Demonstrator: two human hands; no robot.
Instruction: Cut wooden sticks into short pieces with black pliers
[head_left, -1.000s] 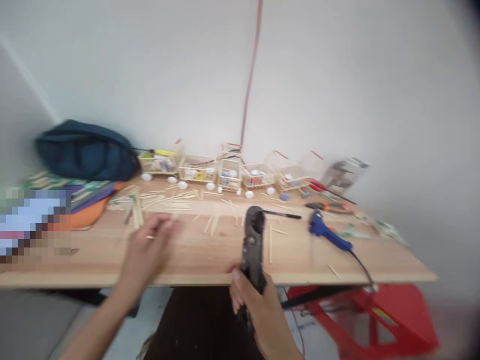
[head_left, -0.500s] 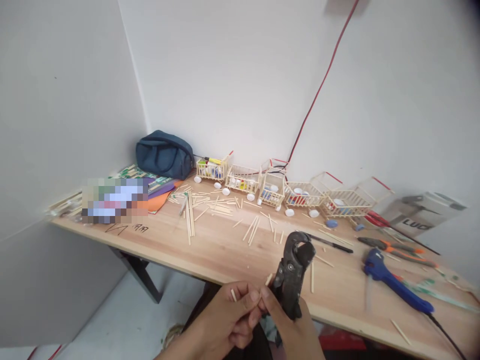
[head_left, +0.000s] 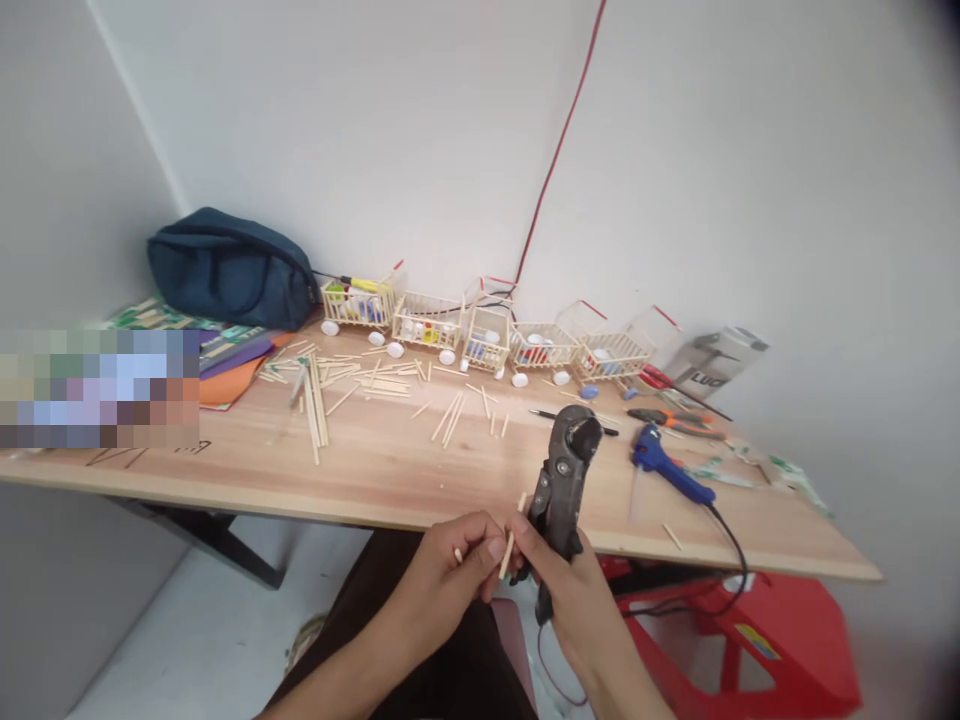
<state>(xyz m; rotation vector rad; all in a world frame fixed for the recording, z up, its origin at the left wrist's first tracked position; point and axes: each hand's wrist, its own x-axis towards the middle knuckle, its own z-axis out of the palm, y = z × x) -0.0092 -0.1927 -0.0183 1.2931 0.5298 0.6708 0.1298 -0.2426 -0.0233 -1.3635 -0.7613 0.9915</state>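
Note:
My right hand (head_left: 566, 580) is wrapped round a black hand cutter (head_left: 564, 470) with a curved jaw, which points up above the table's front edge. The thumb of that hand also pinches a short wooden stick (head_left: 512, 545). Close beside it, my left hand (head_left: 457, 565) is closed, its thumb and index finger near the lower part of this stick. Another pale stick end (head_left: 458, 555) pokes out between the left fingers; the rest of it is hidden.
Several miniature stick-built shopping carts (head_left: 487, 340) stand along the wall. Loose wooden sticks (head_left: 450, 418) lie across the table (head_left: 397, 470). A blue glue gun (head_left: 667, 465), orange-handled pliers (head_left: 675, 420) and a pen (head_left: 607, 431) lie right. A blue bag (head_left: 232, 265) sits left; a red object (head_left: 795, 640) stands below.
The view has shifted, so the table items appear further left. The two hands have parted slightly, and more of the stick under my right thumb now shows.

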